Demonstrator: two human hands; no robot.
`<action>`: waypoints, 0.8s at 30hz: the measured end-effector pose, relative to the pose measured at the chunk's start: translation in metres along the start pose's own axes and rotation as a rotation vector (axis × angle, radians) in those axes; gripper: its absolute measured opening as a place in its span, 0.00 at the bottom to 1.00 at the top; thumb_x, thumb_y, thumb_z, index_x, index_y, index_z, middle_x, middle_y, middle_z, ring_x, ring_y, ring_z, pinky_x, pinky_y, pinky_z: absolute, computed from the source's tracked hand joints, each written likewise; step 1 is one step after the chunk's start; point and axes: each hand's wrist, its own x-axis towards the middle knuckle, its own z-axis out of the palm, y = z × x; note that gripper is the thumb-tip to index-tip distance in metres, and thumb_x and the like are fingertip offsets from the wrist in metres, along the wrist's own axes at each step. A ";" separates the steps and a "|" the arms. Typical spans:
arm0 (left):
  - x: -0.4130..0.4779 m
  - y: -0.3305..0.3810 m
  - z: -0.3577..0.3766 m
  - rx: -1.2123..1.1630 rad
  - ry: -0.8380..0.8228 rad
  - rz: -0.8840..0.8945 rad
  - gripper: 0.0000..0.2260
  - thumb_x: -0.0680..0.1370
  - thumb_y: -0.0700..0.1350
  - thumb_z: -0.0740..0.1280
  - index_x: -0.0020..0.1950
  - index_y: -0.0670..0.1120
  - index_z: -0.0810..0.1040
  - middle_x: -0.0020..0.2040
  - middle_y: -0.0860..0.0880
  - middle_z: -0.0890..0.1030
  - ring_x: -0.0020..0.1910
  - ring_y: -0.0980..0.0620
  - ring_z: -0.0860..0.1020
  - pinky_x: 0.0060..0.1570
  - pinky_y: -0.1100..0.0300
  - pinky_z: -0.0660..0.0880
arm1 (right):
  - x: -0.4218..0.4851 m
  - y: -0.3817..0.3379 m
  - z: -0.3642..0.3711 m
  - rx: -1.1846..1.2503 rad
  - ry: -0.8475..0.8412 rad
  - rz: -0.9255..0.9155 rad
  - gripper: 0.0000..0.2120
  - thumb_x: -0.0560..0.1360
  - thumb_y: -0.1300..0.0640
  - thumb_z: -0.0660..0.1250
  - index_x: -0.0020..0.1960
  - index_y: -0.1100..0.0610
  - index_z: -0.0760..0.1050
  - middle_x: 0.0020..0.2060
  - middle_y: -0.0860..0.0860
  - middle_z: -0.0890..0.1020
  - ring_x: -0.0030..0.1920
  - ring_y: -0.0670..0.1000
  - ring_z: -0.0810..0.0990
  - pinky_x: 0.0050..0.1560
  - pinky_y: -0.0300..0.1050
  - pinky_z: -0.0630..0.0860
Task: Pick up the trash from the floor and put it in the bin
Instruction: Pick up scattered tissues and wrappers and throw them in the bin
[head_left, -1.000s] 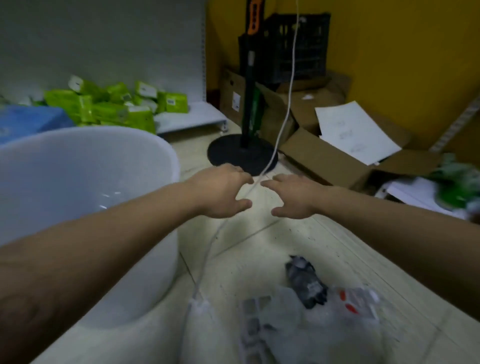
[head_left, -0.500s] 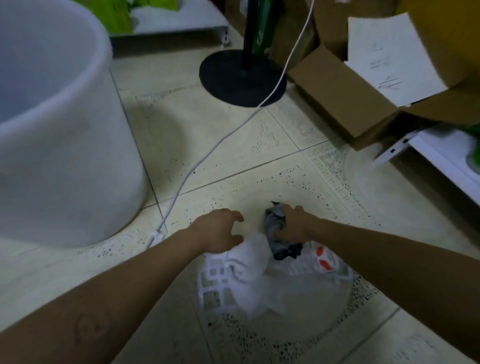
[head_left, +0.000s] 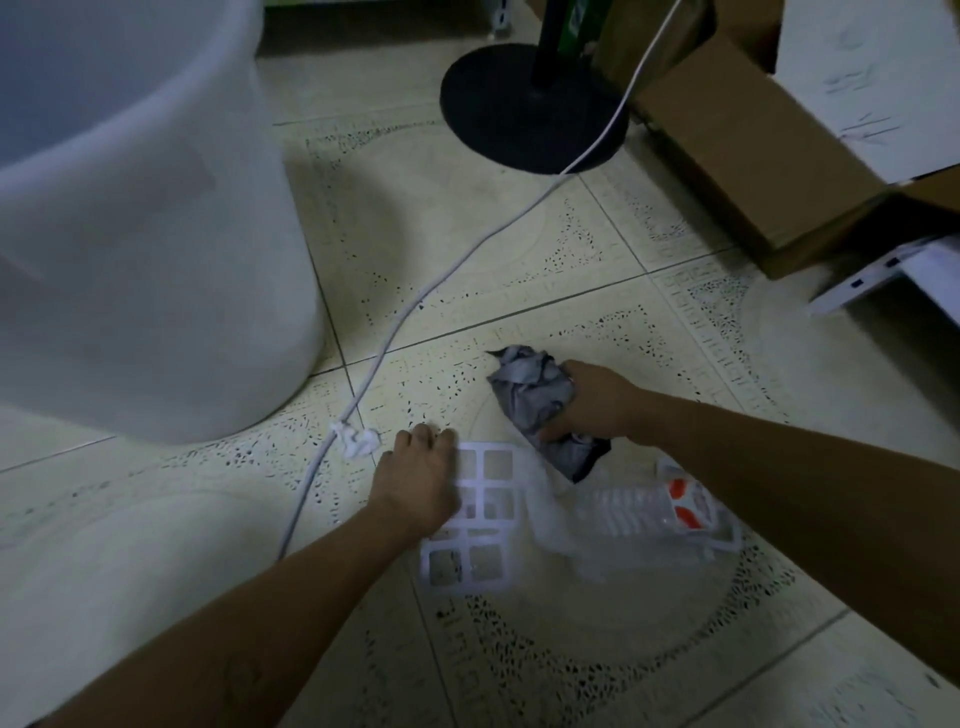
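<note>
Two bare hands reach down to a small pile of trash on the patterned tile floor (head_left: 519, 260). Fingers of the right hand (head_left: 592, 402) are wrapped tight around a crumpled grey wrapper (head_left: 530, 389), whose upper end sticks out past the knuckles while its darker lower end pokes out below the palm. Palm down, the left hand (head_left: 415, 478) lies on the top left corner of a white plastic grid (head_left: 480, 519) that rests flat on the floor; its fingers are bent at the grid's edge, but whether they actually pinch it cannot be told. Partly over the grid's right side lies a crinkled clear plastic bag (head_left: 561, 525), and just beside that a clear ribbed package with orange marks (head_left: 675, 509). To the upper left stands the big white bin (head_left: 156, 249), near the pile but apart from it. A white cord (head_left: 441, 275) runs across the floor from the black round stand base (head_left: 498, 114) down past the bin, with a small white crumpled scrap (head_left: 358, 441) touching it just left of the left hand. An open cardboard box (head_left: 727, 156) with white paper (head_left: 872, 88) on it sits at the upper right.
</note>
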 end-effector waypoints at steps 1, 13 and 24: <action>0.002 -0.001 0.001 0.029 0.001 0.015 0.31 0.69 0.49 0.70 0.69 0.45 0.63 0.66 0.40 0.68 0.63 0.40 0.67 0.55 0.48 0.73 | -0.003 -0.004 0.001 0.013 0.000 -0.016 0.27 0.65 0.57 0.78 0.60 0.61 0.72 0.56 0.56 0.78 0.56 0.56 0.77 0.56 0.51 0.77; 0.011 -0.015 -0.035 -0.630 0.066 -0.050 0.04 0.74 0.39 0.64 0.41 0.45 0.71 0.36 0.49 0.76 0.37 0.48 0.74 0.34 0.59 0.69 | -0.042 -0.014 -0.019 0.049 0.082 -0.002 0.14 0.71 0.60 0.71 0.55 0.63 0.74 0.51 0.59 0.80 0.50 0.57 0.79 0.43 0.44 0.76; 0.008 0.000 -0.165 -0.621 0.410 0.106 0.04 0.77 0.47 0.65 0.44 0.48 0.76 0.37 0.47 0.82 0.36 0.50 0.80 0.35 0.57 0.73 | -0.057 -0.067 -0.055 0.043 0.433 -0.134 0.19 0.71 0.57 0.72 0.59 0.60 0.73 0.53 0.58 0.80 0.51 0.58 0.79 0.48 0.48 0.76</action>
